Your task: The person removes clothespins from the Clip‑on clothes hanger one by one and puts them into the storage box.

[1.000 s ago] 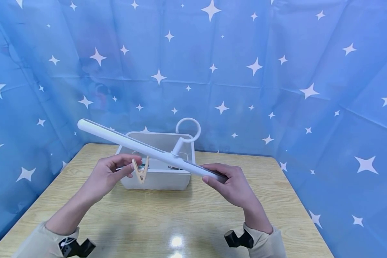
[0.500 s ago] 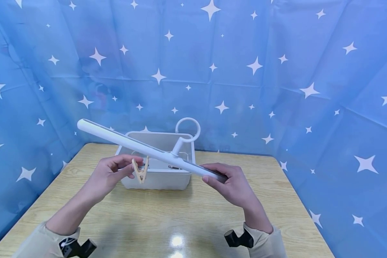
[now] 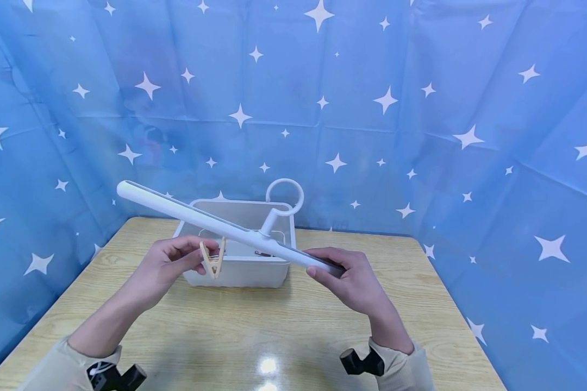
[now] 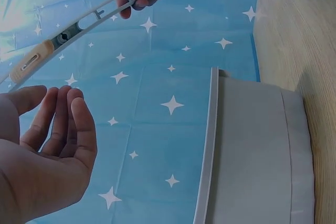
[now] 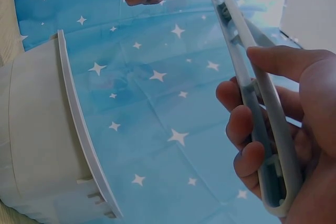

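Note:
A white clothes hanger point(image 3: 186, 212) is held in the air, tilted, its left end higher and its round hook upward. My right hand point(image 3: 344, 278) grips the hanger's right end, thumb on one side and fingers curled round the other. From the bar hangs a beige clip point(image 3: 207, 260), V-shaped in the head view. Beside that clip is my left hand point(image 3: 176, 263), fingers slightly bent. In the left wrist view, a small gap separates the left hand's fingertips point(image 4: 77, 102) from the clip, and nothing lies between thumb and fingers.
Behind the hanger, a white plastic bin point(image 3: 254, 274) stands on the wooden table point(image 3: 283, 331). Small items lie inside it, mostly hidden. A blue curtain point(image 3: 293, 136) with white stars surrounds the table at the back and sides.
The fingertips of my left hand have shifted slightly to the right, behind the clip. The hanger and my right hand have stayed in place.

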Motion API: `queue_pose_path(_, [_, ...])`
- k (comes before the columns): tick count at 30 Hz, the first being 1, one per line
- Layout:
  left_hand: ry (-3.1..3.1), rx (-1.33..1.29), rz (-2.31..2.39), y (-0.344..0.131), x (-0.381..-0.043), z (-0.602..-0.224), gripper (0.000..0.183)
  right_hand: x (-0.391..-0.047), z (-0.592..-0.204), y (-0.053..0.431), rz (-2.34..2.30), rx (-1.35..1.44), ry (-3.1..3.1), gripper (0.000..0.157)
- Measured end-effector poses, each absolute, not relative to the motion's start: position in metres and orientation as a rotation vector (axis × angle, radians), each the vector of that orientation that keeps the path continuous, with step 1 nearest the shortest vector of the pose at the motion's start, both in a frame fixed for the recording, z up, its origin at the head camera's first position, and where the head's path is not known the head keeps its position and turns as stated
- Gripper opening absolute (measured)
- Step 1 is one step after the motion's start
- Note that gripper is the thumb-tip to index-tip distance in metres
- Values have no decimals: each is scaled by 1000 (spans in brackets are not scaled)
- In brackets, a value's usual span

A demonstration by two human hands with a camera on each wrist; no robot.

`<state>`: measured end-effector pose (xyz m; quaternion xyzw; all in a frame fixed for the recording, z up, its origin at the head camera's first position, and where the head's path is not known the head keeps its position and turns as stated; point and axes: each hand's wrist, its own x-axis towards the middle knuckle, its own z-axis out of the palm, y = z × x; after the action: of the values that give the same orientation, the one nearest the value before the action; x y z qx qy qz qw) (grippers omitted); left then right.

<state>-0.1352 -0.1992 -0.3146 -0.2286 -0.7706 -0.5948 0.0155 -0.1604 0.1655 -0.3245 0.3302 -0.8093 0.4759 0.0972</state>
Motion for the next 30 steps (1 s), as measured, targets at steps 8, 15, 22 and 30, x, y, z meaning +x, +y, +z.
queue_pose_path(8, [-2286,-836,-2036,-197,-135,-315,25,-160,-325,166,1414,972,-2401,28])
queue_pose_path(15, [-2136,-1027,-2220,-195,-136,-313,32,-160,-325,166,1406,958,-2408,28])
queue_pose_path(22, [-1910,-1196,-2562,-195,-138,-312,43,-159,-324,166,1415,953,-2411,27])
queue_pose_path(30, [-1817,-1294,-2682,-195,-139,-311,48,-159,-325,166,1425,952,-2409,27])
